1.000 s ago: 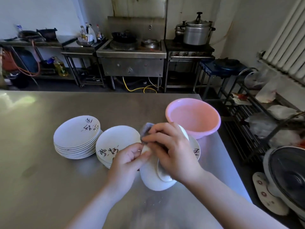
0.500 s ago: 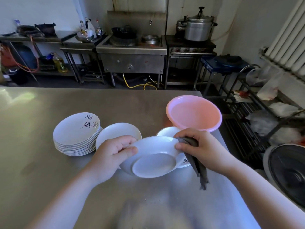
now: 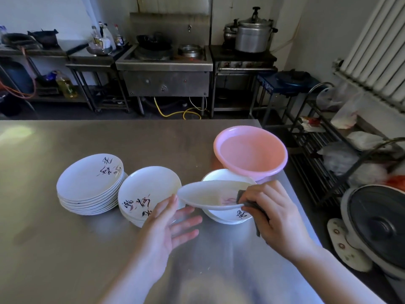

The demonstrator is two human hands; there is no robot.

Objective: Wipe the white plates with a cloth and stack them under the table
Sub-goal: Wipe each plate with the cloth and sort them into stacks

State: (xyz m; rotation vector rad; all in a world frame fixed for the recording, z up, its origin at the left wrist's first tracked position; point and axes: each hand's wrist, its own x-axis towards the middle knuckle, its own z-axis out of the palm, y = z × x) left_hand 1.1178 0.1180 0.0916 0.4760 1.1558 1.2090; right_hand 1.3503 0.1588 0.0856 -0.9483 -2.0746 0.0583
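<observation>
Beside the pink plastic basin (image 3: 251, 154), your right hand (image 3: 274, 213) pinches a shallow white plate (image 3: 208, 195) with the dark cloth (image 3: 252, 205); left hand (image 3: 168, 227) spread, empty. Wiping step; next, steady the rim.

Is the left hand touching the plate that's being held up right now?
Cannot tell. In the head view the open left hand has its thumb tip right at the lifted plate rim, with no plain gap or contact; the right hand grips the plate with the cloth.
</observation>
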